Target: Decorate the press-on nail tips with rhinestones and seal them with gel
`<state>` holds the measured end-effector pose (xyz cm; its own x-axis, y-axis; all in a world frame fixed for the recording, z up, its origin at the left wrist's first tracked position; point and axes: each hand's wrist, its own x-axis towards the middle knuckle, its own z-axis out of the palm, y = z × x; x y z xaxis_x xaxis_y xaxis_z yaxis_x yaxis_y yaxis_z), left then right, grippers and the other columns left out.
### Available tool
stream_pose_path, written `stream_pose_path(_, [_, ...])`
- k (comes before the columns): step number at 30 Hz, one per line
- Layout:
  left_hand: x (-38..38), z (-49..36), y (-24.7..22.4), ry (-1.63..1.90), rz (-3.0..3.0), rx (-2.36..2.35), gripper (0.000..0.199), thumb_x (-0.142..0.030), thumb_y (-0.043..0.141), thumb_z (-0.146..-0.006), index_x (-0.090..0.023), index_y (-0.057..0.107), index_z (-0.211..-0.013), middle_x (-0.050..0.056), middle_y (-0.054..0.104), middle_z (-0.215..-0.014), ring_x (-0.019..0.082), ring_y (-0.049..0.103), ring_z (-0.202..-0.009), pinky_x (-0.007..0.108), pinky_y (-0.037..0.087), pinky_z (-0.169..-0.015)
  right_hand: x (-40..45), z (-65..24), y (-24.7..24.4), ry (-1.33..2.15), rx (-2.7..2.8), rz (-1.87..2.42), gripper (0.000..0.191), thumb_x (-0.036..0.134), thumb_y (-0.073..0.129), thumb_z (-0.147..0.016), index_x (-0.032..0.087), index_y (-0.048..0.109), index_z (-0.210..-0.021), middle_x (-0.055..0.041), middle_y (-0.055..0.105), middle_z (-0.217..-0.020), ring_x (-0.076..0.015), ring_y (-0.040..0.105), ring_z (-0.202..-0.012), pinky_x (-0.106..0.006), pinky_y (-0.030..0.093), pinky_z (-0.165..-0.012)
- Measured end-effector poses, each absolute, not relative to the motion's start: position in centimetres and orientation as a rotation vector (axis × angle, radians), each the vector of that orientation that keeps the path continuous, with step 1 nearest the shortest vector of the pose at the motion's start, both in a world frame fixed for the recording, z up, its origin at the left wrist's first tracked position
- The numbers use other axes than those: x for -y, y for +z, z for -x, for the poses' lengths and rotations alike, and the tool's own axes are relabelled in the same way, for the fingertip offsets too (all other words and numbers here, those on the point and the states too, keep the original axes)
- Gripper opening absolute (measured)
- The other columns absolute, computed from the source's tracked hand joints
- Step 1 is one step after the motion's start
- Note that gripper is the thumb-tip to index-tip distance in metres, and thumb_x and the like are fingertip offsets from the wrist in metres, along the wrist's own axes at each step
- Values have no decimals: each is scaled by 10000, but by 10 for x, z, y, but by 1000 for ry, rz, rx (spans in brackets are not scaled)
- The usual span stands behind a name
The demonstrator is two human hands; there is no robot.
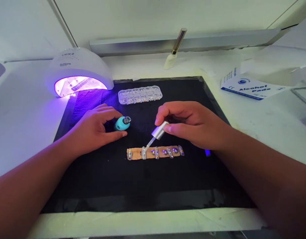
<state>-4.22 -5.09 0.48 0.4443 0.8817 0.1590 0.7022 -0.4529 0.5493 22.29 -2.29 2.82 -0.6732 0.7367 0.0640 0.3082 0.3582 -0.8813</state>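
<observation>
My left hand (100,126) holds a turquoise polish bottle (122,123) between thumb and fingers; its neck is uncapped. Pinched in my right hand (192,122) is a silver-capped brush (159,130), slanting down to the left. The brush tip touches or hovers just over a decorated nail tip (144,153), the second from the left on a tan strip (136,154). More decorated nail tips and round silvery pieces sit along that strip, which lies on a black mat (143,179).
Behind the hands lies a clear compartment case (140,95) of small gems. A lit UV lamp (80,71) glows purple at the back left. A gold-capped bottle (176,48) leans at the back; an alcohol pads box (254,87) is at the right.
</observation>
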Motion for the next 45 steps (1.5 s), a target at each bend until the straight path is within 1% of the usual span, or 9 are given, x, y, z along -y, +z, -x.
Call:
stream_pose_path(15, [50,40,7,598,-2299,-1327,233,-391,689,-817,-179,668,-911,-1,648,-846,181,555,-812,314,419,-746,19,-224,28,1300,2093,945,63,170,572,-773,212,617,-787,24,631,-735,-132,580,-667,-280,453,-632])
stream_pose_path(19, [50,39,8,622,-2305,-1304,213,-375,678,-825,-172,663,-889,8,658,-840,185,566,-815,319,427,-747,21,-226,29,1287,2024,878,74,162,577,-770,213,628,-786,30,600,-722,-120,552,-644,-276,431,-613])
stream_pose_path(22, [49,37,8,643,-2310,-1269,211,-371,670,-834,-171,662,-901,13,657,-826,182,569,-799,322,432,-741,22,-226,30,1241,1937,837,84,169,582,-761,228,635,-789,23,577,-710,-128,535,-636,-288,415,-599])
stream_pose_path(25, [49,34,8,667,-2327,-1214,194,-359,665,-842,-173,662,-896,16,646,-814,180,558,-790,323,431,-734,23,-226,32,1209,1796,826,88,171,606,-745,236,645,-790,18,560,-699,-126,488,-608,-282,386,-560])
stream_pose_path(28, [49,32,7,676,-2328,-1159,174,-337,664,-850,-172,659,-903,19,640,-822,181,547,-800,333,430,-745,24,-227,34,1123,1721,812,95,164,624,-749,233,659,-803,23,559,-706,-114,464,-600,-261,364,-540])
stream_pose_path(34, [51,29,4,640,-2306,-1110,176,-326,683,-845,-178,658,-938,19,636,-848,194,523,-830,357,420,-768,30,-228,36,815,1867,870,111,166,614,-803,244,664,-864,25,597,-748,-115,508,-627,-262,390,-564])
stream_pose_path(40, [51,29,2,644,-2283,-1129,163,-306,697,-836,-187,652,-938,8,611,-837,186,524,-838,334,417,-747,36,-221,44,665,2010,903,100,162,582,-817,248,619,-855,8,626,-747,-139,552,-643,-291,437,-580])
stream_pose_path(45, [51,29,2,628,-2282,-1129,165,-309,695,-834,-187,654,-938,12,625,-845,194,534,-849,341,428,-751,37,-218,45,579,2099,886,69,185,579,-832,247,602,-849,14,618,-705,-144,565,-611,-301,455,-584])
